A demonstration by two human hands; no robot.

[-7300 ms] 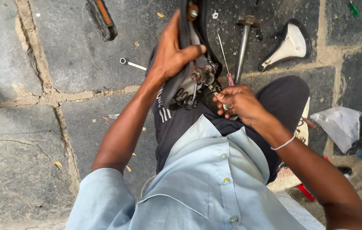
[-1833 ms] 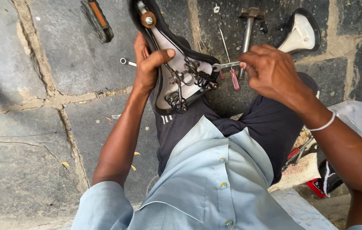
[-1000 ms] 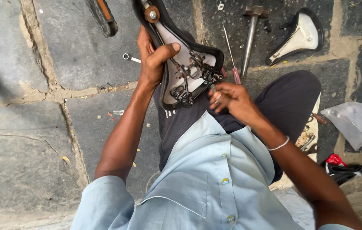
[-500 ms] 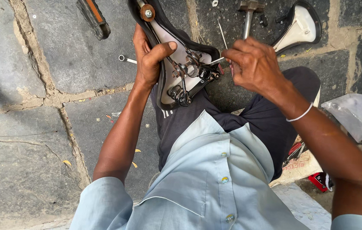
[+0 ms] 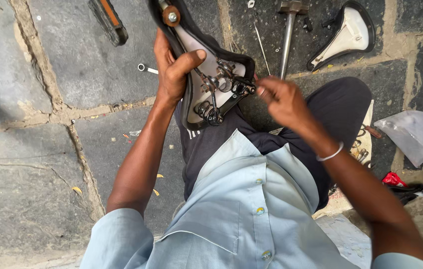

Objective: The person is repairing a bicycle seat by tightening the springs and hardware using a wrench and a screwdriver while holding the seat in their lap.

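My left hand point(image 5: 172, 67) grips an upturned black bicycle saddle point(image 5: 206, 74) by its left edge, thumb across the pale underside. The saddle's metal rails and clamp point(image 5: 224, 89) face up. My right hand point(image 5: 280, 97) is at the clamp's right end, fingers pinched together at a small fitting there; what they pinch is too small to make out. The saddle rests over my lap in dark trousers.
A second upturned saddle point(image 5: 348, 32) lies on the stone floor at top right. A hammer point(image 5: 288, 30) and a thin rod point(image 5: 261, 42) lie beside it. A small spanner point(image 5: 146, 68) and an orange-handled tool point(image 5: 108, 20) lie at top left. A clear plastic bag point(image 5: 410, 132) sits right.
My right hand dropped toward my lap a second ago, rose to the clamp, and now pinches at its right end. My left hand kept its hold on the saddle.
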